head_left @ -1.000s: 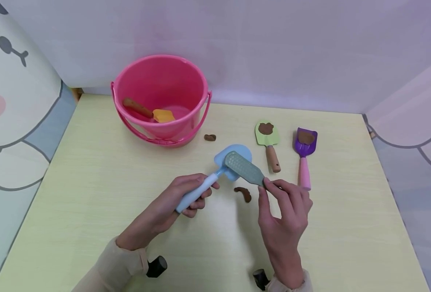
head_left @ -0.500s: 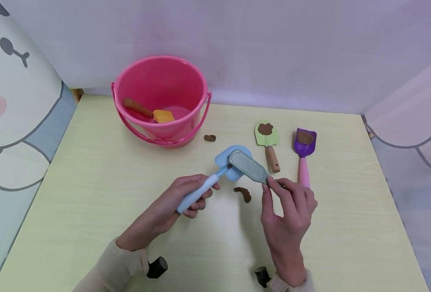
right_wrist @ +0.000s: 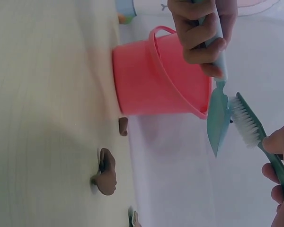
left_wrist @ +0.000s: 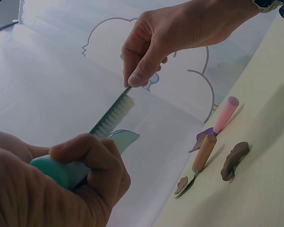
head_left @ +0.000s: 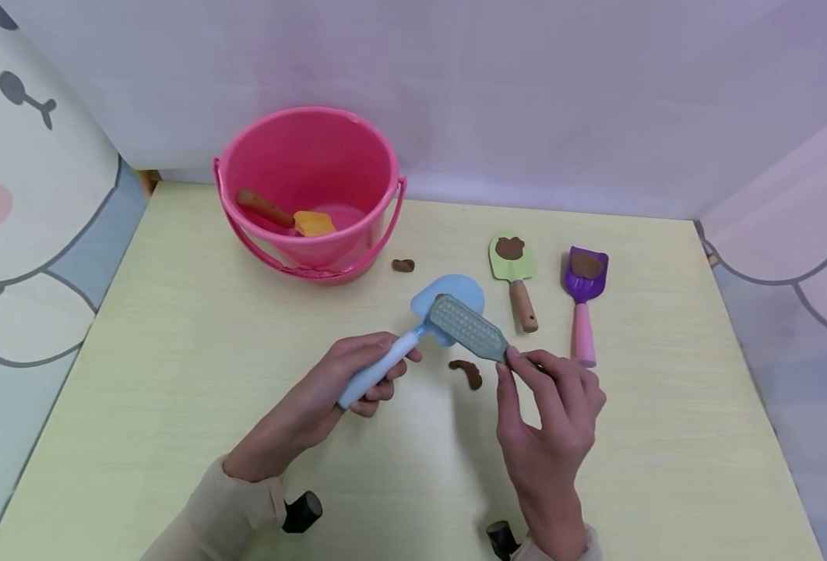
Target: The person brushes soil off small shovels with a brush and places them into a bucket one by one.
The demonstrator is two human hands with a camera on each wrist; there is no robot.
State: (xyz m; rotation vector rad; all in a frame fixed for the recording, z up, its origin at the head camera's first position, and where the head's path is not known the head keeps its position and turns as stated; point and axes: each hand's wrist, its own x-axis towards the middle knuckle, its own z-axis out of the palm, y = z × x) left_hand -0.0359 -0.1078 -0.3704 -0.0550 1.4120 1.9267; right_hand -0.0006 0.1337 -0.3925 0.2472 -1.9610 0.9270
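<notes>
My left hand (head_left: 350, 382) grips the pale handle of a blue toy shovel (head_left: 466, 288), its blade raised above the table. Between thumb and fingers my right hand (head_left: 554, 413) pinches the handle of a grey-green brush (head_left: 471, 327). White bristles (right_wrist: 244, 120) face the shovel blade in the right wrist view, right at its surface near the neck. A dark brown speck shows by the bristle tips there. Below the tools, a curved brown clay piece (head_left: 468, 374) lies on the table, and a smaller brown lump (head_left: 402, 265) sits near the bucket.
A pink bucket (head_left: 308, 140) stands at the back left, holding a brown handle (head_left: 264, 206) and a yellow piece (head_left: 314, 223). To the right lie a green shovel (head_left: 501, 265) and a purple shovel (head_left: 582, 292), each with brown clay on its blade.
The brush slid slightly right and down along the shovel blade, then came back left toward the neck. My left hand stays nearly still; the shovel blade tilts slightly.
</notes>
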